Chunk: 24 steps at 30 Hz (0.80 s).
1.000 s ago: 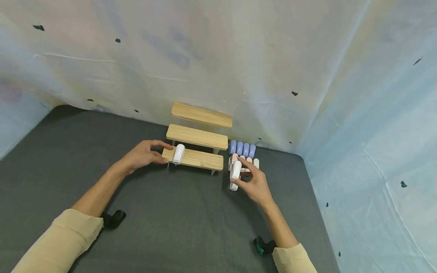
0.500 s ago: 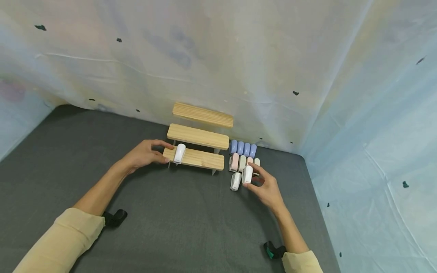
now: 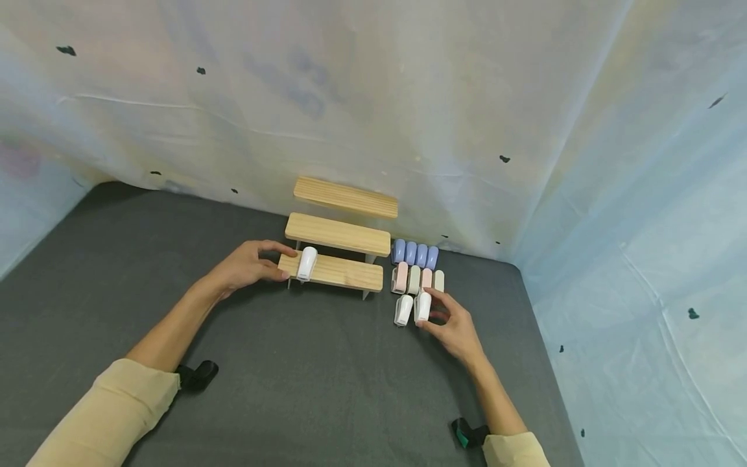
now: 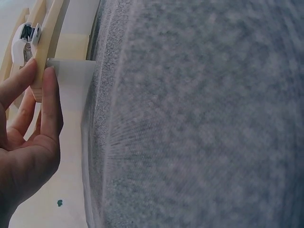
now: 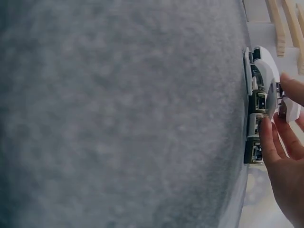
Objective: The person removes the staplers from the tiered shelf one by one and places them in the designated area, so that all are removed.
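Observation:
In the head view my right hand (image 3: 457, 329) pinches a small white stapler (image 3: 423, 307) by its sides, thumb nearest me. Close on its left stands another white stapler (image 3: 403, 310) on the dark cloth. The right wrist view shows the held stapler's metal underside (image 5: 271, 97) between thumb and fingers. My left hand (image 3: 248, 264) grips the left end of the lowest board (image 3: 350, 273) of a wooden step shelf. In the left wrist view that board's end (image 4: 37, 92) lies between the fingertips. One white stapler (image 3: 307, 263) sits on this board, near the left fingertips.
Behind the right hand are a row of pink (image 3: 400, 277) and cream staplers (image 3: 414, 280) and, farther back, a row of blue staplers (image 3: 411, 253). The shelf's middle board (image 3: 338, 233) and top board (image 3: 345, 197) rise toward the fabric backdrop (image 3: 362, 97).
My right hand has carried the white stapler rightward from above the other white one, then lowered it toward me beside it. The left hand keeps its grip on the shelf.

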Motion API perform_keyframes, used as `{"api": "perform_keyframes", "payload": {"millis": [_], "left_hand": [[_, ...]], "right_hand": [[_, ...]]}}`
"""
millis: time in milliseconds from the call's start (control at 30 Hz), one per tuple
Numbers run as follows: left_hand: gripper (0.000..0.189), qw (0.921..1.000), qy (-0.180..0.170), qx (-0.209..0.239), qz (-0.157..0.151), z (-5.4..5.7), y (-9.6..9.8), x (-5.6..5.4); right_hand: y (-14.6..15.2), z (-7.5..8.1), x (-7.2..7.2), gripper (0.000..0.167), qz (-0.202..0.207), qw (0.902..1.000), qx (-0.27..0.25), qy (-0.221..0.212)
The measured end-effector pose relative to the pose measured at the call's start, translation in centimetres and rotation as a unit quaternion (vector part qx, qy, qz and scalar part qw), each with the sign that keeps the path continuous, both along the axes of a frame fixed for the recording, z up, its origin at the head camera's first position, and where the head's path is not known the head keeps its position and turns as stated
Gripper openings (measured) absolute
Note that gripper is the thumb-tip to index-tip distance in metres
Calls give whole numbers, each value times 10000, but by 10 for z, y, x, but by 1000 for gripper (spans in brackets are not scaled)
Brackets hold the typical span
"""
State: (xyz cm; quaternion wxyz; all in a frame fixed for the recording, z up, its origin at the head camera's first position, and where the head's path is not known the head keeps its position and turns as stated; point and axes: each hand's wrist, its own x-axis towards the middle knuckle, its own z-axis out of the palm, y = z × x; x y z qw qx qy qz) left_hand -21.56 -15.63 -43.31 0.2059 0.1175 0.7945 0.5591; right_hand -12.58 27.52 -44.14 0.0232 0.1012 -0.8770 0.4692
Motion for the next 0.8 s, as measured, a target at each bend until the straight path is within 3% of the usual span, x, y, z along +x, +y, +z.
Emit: {"api": "perform_keyframes", "payload": {"millis": [67, 200, 433, 700, 800], "left_hand": [[55, 10000, -13, 4, 13, 0, 1, 0], [55, 10000, -15, -10, 22, 0, 1, -1], [55, 10000, 37, 8, 19, 1, -1, 0], [54, 10000, 40, 54, -4, 1, -2, 3], [54, 9999, 51, 84, -30, -1, -1, 4]], "right_hand": [[0, -1, 0, 69, 12, 10000, 42, -43], [-10, 13, 7, 65, 53, 9998, 76, -190], [-13, 14, 5, 66, -53, 9982, 197, -560], [1, -24, -4, 70, -200, 9989, 283, -328], [4, -29, -3, 71, -255, 9985, 376, -316]]}}
